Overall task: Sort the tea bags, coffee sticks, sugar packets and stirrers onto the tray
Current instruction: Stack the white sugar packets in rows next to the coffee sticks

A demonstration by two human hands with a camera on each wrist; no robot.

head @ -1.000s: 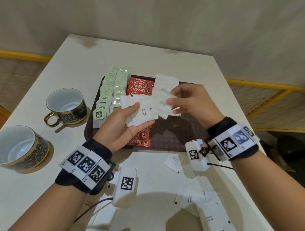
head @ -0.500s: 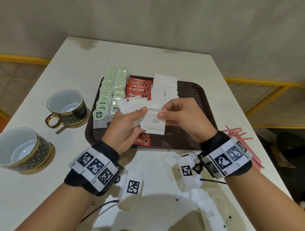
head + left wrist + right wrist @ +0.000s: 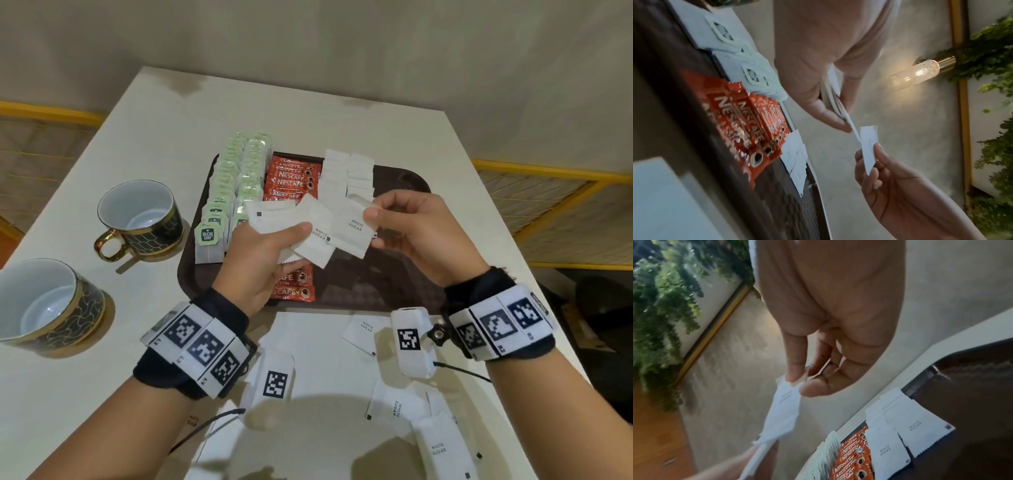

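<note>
Holding a fan of white sugar packets (image 3: 291, 222) above a brown tray (image 3: 387, 274), the left hand (image 3: 260, 253) pinches at least three of them between thumb and fingers at mid-frame, while the right hand (image 3: 414, 236) pinches the corner of one more packet (image 3: 352, 229), which hangs left of that hand and overlaps the fan's right edge. On the tray, from left to right across the upper middle of the frame, stand two rows of green tea bags (image 3: 236, 185), one column of red coffee sticks (image 3: 291, 178) and two short rows of sugar sachets (image 3: 346, 171); the number in each row cannot be told. About five loose packets (image 3: 363, 329) lie on the white table (image 3: 342, 123) along the lower edge, some partly hidden by the wrists. Two gold-rimmed cups (image 3: 140, 216) sit at the left edge of the frame, well apart from the tray.
</note>
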